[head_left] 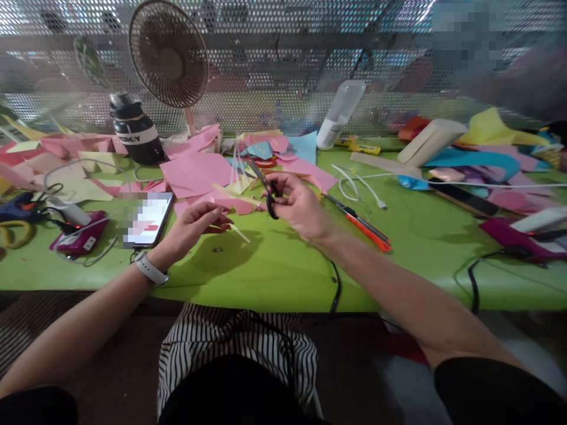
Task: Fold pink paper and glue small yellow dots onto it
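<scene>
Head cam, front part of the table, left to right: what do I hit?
Left magenta power strip → phone → left hand → right hand holding scissors → orange utility knife → right magenta power strip.

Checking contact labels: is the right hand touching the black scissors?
Touching. The head view shows the right hand wrapped around the handles of the black scissors, fingers against the loops, blades pointing away from the person.
</scene>
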The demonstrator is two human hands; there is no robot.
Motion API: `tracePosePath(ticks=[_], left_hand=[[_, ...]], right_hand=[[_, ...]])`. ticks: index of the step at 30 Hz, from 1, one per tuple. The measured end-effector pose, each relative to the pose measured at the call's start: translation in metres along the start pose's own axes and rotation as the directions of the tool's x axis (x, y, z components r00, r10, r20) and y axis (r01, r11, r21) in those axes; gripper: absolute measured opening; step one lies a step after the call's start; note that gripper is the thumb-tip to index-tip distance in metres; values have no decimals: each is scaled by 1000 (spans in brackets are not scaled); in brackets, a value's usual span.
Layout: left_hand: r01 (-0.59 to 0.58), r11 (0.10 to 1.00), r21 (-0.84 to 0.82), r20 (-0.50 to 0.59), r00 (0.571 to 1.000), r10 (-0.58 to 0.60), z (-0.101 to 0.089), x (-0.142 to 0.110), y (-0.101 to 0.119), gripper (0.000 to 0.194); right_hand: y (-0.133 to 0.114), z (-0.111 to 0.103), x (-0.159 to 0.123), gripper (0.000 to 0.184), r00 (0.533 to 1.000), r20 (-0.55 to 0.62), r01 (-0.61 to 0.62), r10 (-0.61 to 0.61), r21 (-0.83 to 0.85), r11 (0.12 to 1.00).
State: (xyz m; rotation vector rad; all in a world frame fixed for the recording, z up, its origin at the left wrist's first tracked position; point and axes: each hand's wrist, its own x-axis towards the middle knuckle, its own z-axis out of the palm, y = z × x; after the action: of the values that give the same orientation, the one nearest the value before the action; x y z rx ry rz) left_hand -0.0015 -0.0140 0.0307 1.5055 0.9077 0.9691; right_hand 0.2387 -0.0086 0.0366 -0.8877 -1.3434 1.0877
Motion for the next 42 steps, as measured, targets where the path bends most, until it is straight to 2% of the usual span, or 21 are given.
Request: tracePosePath(ticks=[2, 3, 5, 7, 9, 11, 13, 16, 19, 21, 23, 25, 28, 30, 32, 36, 42], left_hand=[[-101, 962, 256, 103, 992, 76, -3, 5, -1, 25], [-179, 899, 399, 160, 979, 124, -4, 7, -2, 25], [-317, 710, 629, 275, 945, 178, -5, 13, -3, 30], [-373, 557, 742, 362, 922, 136, -5, 18, -2, 32], [-383, 500, 777, 400, 913, 77, -4, 24, -1, 27], [-377, 507, 775, 419, 907, 35, -4, 29, -1, 19], [-377, 531, 759, 435, 900, 16, -4, 34, -1, 14], [-376, 573, 729, 454, 891, 6, -5, 36, -4, 13], [-357, 643, 678, 439, 898, 36, -6, 33, -5, 11], [-321, 709, 629, 387, 919, 73, -6, 30, -5, 8], [-261, 791, 553, 319, 944, 89, -6, 28, -6, 8], [-195, 868, 458, 267, 961, 75, -6, 27, -7, 8], [-108, 957, 271, 243, 969, 40, -5, 27, -9, 17], [-59, 986, 156, 237, 971, 21, -4, 27, -9, 26], [-24, 995, 94, 243, 970, 0, -4, 27, -7, 31], [72, 997, 36, 253, 964, -79, -3, 24, -6, 35], [360, 929, -90, 209, 919, -335, 4, 19, -6, 14]], right_hand=[[-1, -15, 25, 48, 996, -53, 65, -71, -113, 992], [0, -24, 38, 47, 993, -78, 78, -93, -169, 983], [3, -44, 64, 43, 983, -129, 85, -133, -321, 943], [7, -64, 84, 40, 961, -182, 85, -207, -521, 849], [10, -80, 92, 39, 947, -186, 55, -261, -709, 703], [10, -87, 89, 39, 940, -146, 65, -309, -812, 580], [7, -85, 77, 41, 934, -103, 107, -342, -833, 543], [2, -70, 49, 41, 945, -81, 154, -316, -744, 650], [3, -50, 23, 47, 987, -45, 107, -156, -542, 833], [7, -37, 10, 50, 999, -20, 37, -48, -379, 925], [13, -28, 2, 53, 999, -1, -37, 38, -222, 974], [18, -23, -3, 55, 993, 26, -115, 119, -102, 988], [21, -22, -11, 57, 952, 96, -290, 292, -40, 956], [20, -23, -16, 57, 888, 167, -424, 429, -65, 903], [18, -24, -21, 59, 825, 239, -502, 512, -107, 858], [13, -21, -28, 66, 793, 291, -509, 536, -168, 844], [5, -12, -34, 74, 736, 342, -556, 583, -185, 810]])
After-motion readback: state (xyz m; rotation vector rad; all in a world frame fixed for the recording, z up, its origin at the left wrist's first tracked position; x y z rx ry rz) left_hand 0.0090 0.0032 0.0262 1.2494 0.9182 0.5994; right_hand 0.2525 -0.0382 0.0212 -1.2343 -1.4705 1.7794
